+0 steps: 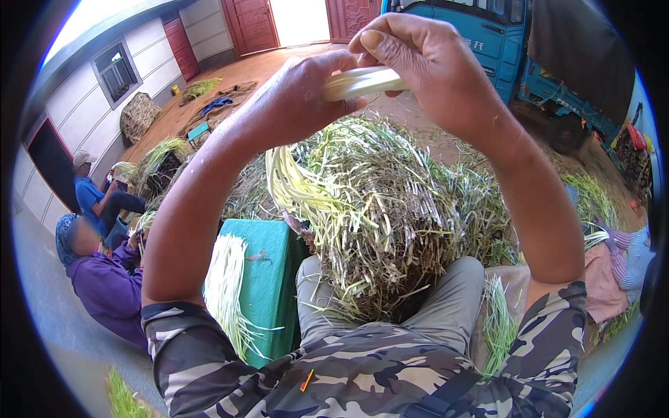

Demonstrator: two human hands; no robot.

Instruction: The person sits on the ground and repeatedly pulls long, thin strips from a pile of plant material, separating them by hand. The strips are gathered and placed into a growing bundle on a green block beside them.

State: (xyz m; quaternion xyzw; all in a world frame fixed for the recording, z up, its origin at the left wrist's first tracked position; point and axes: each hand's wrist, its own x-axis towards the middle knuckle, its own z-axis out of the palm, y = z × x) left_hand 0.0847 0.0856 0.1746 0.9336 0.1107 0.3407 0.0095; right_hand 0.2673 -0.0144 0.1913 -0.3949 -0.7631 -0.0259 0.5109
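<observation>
Both of my hands are raised high in front of me around a small pale bundle of stalks point(362, 81). My left hand point(313, 87) grips its left part, and my right hand point(421, 66) has its fingers curled over the right end, thumb bent above it. Below them a large heap of green and straw-coloured stalks with dirty roots point(376, 223) rests between my legs, with pale yellow leaves point(296, 181) spilling on its left. Beside my left leg, a green block point(268, 334) carries trimmed white stalks point(230, 279).
Co-workers in blue point(94, 195) and purple point(104, 292) sit at left; another person's sleeves point(631, 258) show at right. More stalk piles point(160, 160) lie around. A blue truck point(481, 63) stands behind at right, a red gate point(247, 24) at the back.
</observation>
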